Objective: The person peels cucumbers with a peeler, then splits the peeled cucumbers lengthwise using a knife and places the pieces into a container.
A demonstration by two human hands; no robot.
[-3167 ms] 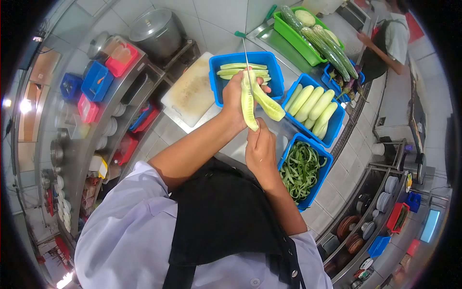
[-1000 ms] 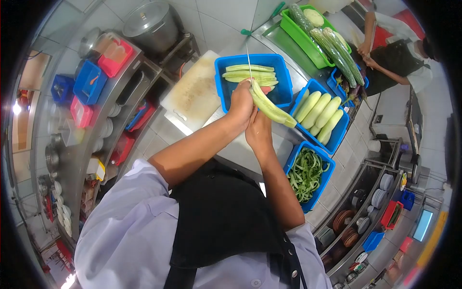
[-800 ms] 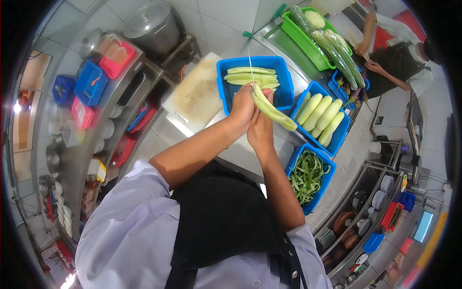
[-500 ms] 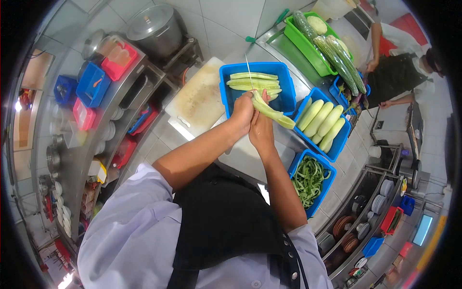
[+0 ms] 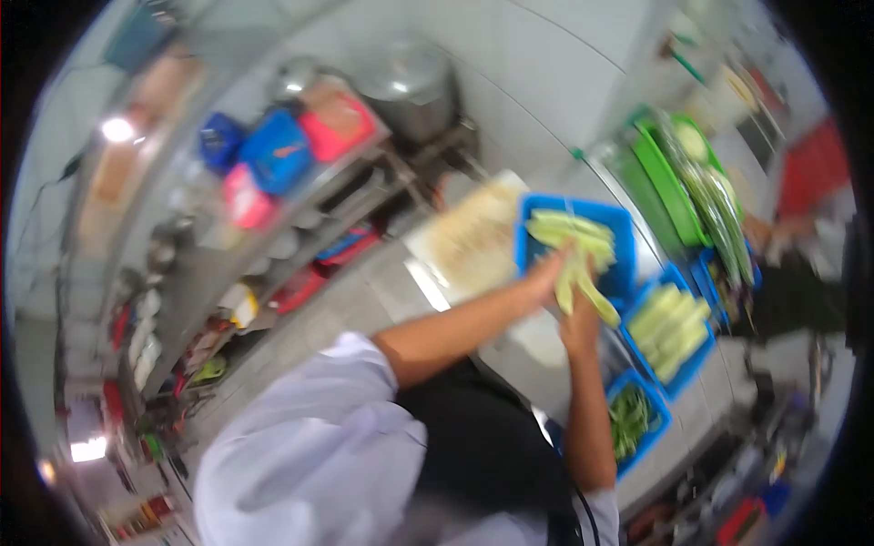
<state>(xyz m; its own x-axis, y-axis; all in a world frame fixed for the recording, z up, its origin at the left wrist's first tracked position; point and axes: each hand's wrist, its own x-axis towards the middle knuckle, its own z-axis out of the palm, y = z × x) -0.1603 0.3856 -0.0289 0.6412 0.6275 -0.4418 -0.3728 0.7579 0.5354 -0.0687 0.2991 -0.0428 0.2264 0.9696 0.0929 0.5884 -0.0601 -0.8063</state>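
My left hand [image 5: 552, 266] is closed around a pale green vegetable [image 5: 577, 278], whose split lengths spread apart toward the lower right. Just below it, my right hand [image 5: 577, 326] is closed against the vegetable; its grip is blurred and partly covered. A faint thin blade [image 5: 570, 207] rises above the hands; its handle is hidden. Behind the hands, cut lengths [image 5: 583, 232] lie in a blue tray [image 5: 623, 244]. Whole pale vegetables [image 5: 667, 329] fill a second blue tray [image 5: 689, 375] to the right. Green peelings [image 5: 628, 420] are in a third blue tray [image 5: 655, 439].
A stained cutting board [image 5: 469, 238] lies left of the trays. Beyond them is a green tray [image 5: 669, 187] with wrapped vegetables. Another person [image 5: 801, 282] stands at the right. A large lidded pot [image 5: 405, 86] and metal shelving [image 5: 332, 205] are at the upper left.
The whole view has shifted, with hands and trays now further right and lower, and is blurred. The lengths in my left hand, close together half a second ago, now spread apart.
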